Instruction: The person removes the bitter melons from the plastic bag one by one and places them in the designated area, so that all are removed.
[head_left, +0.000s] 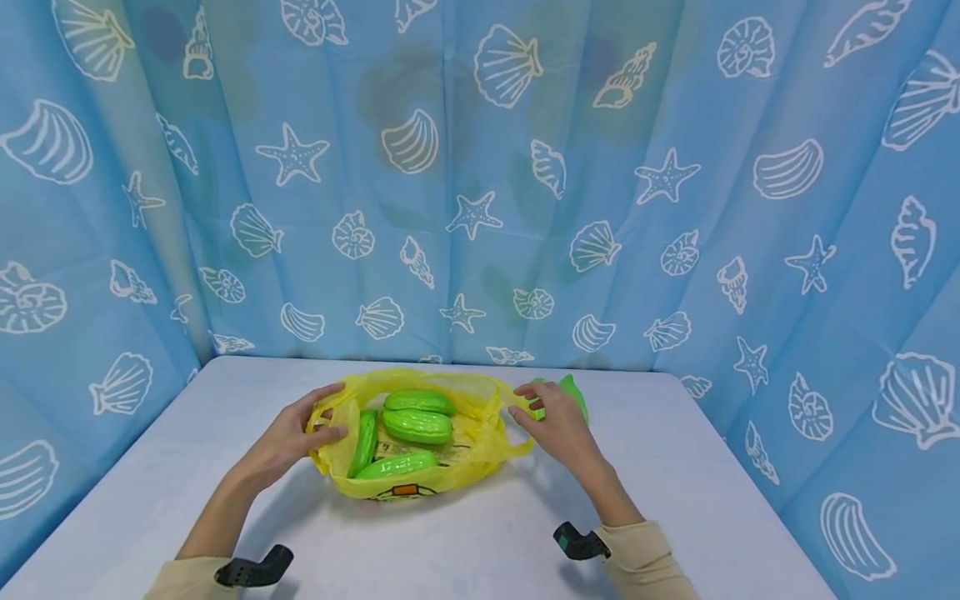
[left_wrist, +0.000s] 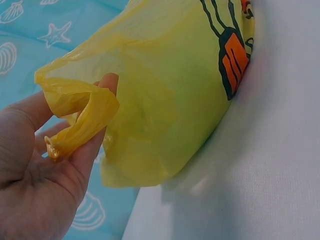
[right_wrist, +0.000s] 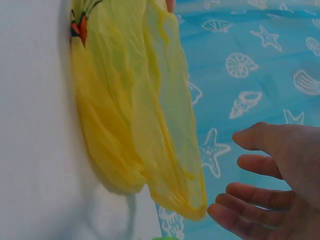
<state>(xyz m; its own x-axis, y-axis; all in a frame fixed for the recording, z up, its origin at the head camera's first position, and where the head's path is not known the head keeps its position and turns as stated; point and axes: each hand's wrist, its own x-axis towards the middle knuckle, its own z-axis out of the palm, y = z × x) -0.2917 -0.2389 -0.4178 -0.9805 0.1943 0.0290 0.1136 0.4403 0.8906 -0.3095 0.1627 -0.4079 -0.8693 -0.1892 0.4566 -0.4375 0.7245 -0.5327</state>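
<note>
Four glossy green elongated objects (head_left: 417, 426) lie inside a translucent yellow plastic bag (head_left: 486, 450) on a white table (head_left: 465, 554). The left hand (head_left: 283, 435) grips one handle (left_wrist: 95, 120); the right hand (head_left: 561, 427), unclenched and empty, hangs near the opposite side. Packing appears well advanced; one bright-green item (head_left: 574, 393), partly hidden beyond the right hand, seems left.

Three cameras, one yellow bag (head_left: 461, 478)

The head camera looks forward and down from high up. It is farthest back, and gets the left hand (head_left: 281, 433), the right hand (head_left: 558, 423), the white table (head_left: 450, 550) and the blue curtain (head_left: 450, 258). The left wrist camera (head_left: 255, 571) looks close up at the bag's left side; the right wrist camera (head_left: 577, 542), close up at its right side. Both wrist views are tipped sideways. All three share the bag, table and curtain.
</note>
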